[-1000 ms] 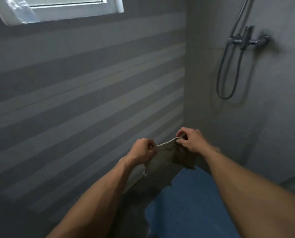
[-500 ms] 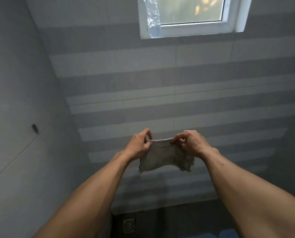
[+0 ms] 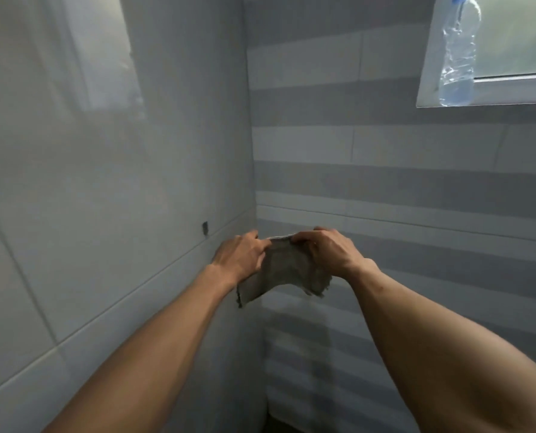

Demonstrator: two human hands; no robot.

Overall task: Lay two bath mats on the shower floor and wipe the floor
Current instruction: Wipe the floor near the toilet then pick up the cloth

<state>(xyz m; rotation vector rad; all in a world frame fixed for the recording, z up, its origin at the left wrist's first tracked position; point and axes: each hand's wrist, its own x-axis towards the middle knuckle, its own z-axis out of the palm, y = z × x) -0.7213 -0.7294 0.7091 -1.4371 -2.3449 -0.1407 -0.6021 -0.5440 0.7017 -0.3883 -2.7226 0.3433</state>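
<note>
A small grey cloth (image 3: 284, 270) with frayed edges hangs in front of me at chest height, facing the corner of two tiled walls. My left hand (image 3: 240, 256) pinches its top left edge and my right hand (image 3: 326, 250) pinches its top right edge, both hands close together. The cloth droops between and below them. No bath mat and almost none of the shower floor shows in this view.
A plain grey tiled wall (image 3: 104, 214) fills the left, a striped grey wall (image 3: 416, 198) the right; they meet in a corner straight ahead. A white window frame (image 3: 429, 57) at top right holds a clear plastic bottle (image 3: 457, 54). A small dark mark (image 3: 205, 228) is on the left wall.
The view has swung left from the shower fitting and blue mat, past the window, to the wall corner. Both hands have kept hold of the cloth and drawn closer together.
</note>
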